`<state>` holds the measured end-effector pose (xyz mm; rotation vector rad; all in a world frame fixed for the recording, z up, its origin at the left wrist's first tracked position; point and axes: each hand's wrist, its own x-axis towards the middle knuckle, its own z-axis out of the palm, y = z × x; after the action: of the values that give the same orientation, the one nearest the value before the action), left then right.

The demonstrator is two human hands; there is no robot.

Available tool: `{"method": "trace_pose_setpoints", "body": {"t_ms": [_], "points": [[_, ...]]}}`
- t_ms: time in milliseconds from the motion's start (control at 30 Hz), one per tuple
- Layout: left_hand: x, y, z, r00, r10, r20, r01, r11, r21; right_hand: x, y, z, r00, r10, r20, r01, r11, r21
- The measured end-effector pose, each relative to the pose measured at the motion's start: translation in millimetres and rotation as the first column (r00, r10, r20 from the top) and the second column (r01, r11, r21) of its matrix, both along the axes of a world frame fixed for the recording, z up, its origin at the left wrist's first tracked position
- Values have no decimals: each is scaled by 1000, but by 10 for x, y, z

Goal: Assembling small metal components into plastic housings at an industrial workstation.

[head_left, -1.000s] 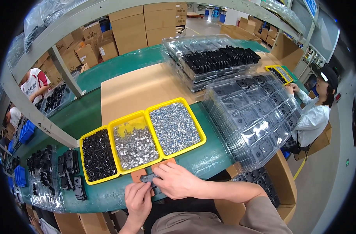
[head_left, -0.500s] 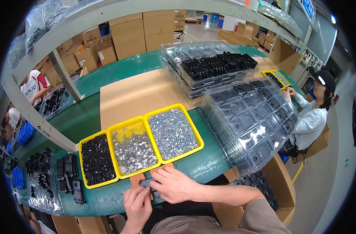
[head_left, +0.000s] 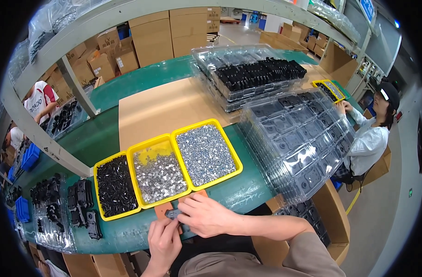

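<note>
Hands are close together rn, down at the near edge of the bench (head_left: pixel 245 196). Right hand (head_left: pixel 204 216) has its fingers bent over the right end of a small dark part (head_left: pixel 173 213) and looks clamped on it, imo to keep it from shifting. Left hand (head_left: pixel 165 237) has its fingertips bunched at the near side of the same part; can't tell if it's pinching it or just touching, b/c the fingers hide the contact.

Part sits over/against an orange block (head_left: pixel 162 210), w/ more orange showing by the right hand's far side, so that's prob there as a rest.

Just beyond are 3 yellow bins side by side: left bin (head_left: pixel 123 215) w/ black bits, middle bin (head_left: pixel 148 150) w/ flat shiny metal bits, right bin (head_left: pixel 231 145) w/ tiny silvery-blue ones. Prob split up so nothing mixes, and near enough for a short reach.

Bigger stuff's off to the sides, prob to leave elbow room: black parts (head_left: pixel 93 225) at left, stacked clear trays (head_left: pixel 299 143) at right.
</note>
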<state>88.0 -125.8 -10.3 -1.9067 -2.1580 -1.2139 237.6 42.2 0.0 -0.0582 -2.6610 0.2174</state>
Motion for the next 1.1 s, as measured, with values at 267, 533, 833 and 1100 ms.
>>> {"method": "trace_pose_setpoints", "body": {"t_ms": [267, 533, 833, 1100], "points": [[47, 19, 80, 999, 39, -11, -39, 999, -11, -24, 10, -40, 1000, 15, 3, -15, 999, -36], [19, 25, 81, 1000, 17, -20, -17, 1000, -12, -18, -12, 15, 1000, 1, 16, 0, 1000, -31], [-16, 48, 122, 998, -30, -54, 28, 999, -35, -32, -4, 4, 999, 6, 33, -6, 1000, 0], [-7, 56, 136, 999, -13, -47, 11, 999, -37, -21, 15, -10, 1000, 3, 4, -3, 1000, 27]]}}
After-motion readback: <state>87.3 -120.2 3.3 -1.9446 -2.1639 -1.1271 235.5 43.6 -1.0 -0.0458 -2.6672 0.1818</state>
